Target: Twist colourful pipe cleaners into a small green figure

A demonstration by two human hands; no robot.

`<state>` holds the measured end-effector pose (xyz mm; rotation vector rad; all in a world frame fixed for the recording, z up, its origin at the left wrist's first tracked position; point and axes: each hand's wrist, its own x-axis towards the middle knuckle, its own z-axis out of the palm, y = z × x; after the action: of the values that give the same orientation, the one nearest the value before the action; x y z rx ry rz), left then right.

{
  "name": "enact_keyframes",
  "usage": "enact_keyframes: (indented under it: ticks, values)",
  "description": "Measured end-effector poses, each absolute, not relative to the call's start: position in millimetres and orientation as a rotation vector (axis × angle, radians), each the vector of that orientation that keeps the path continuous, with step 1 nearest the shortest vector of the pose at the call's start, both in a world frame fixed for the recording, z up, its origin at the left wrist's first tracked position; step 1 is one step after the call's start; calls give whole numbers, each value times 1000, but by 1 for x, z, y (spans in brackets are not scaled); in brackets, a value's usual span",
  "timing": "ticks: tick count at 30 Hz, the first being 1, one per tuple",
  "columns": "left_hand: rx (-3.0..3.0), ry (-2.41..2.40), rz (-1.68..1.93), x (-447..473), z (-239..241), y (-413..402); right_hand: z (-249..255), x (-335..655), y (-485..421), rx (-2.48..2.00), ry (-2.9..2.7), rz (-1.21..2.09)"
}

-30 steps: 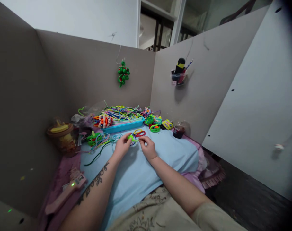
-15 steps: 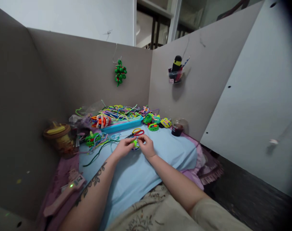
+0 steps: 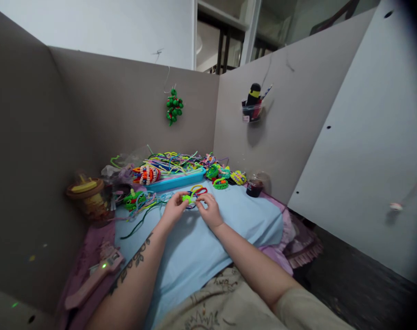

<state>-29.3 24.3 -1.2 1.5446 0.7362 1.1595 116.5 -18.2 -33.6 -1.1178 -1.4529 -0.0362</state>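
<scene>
In the middle of the blue cloth (image 3: 225, 240), my left hand (image 3: 175, 208) is closed on a small bright green craft piece (image 3: 186, 199) with some white and blue on it. Thumb and fingers grip its left side. My right hand (image 3: 210, 211) pinches the right edge of the same piece; its fingertips partly hide what they hold. Scissors (image 3: 202, 189) with a yellow and a red handle lie just behind, their blades mostly covered by the piece and hands. Left of my left hand are loose coloured pipe cleaners (image 3: 148, 208) and a green figure (image 3: 134, 200).
Behind, a blue tray (image 3: 177, 180) is piled with pipe cleaners, an orange-and-white striped piece (image 3: 149, 174) beside it. Several finished pieces and a dark cup (image 3: 254, 187) stand right. On the left are a lidded cup (image 3: 91, 197) and a pink glue gun (image 3: 98, 277). Panels enclose three sides.
The green piece has been raised slightly and moved left, and more of its bright green shows. My left hand has shifted a little up and left. The whole view has shifted slightly.
</scene>
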Motion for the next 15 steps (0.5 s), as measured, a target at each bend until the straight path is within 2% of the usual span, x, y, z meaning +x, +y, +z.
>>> enact_keyframes:
  ticks: [15]
  values:
    - [1405,777,1236,-23,-8,19,-32,112,-23,-1086,-1666,-239]
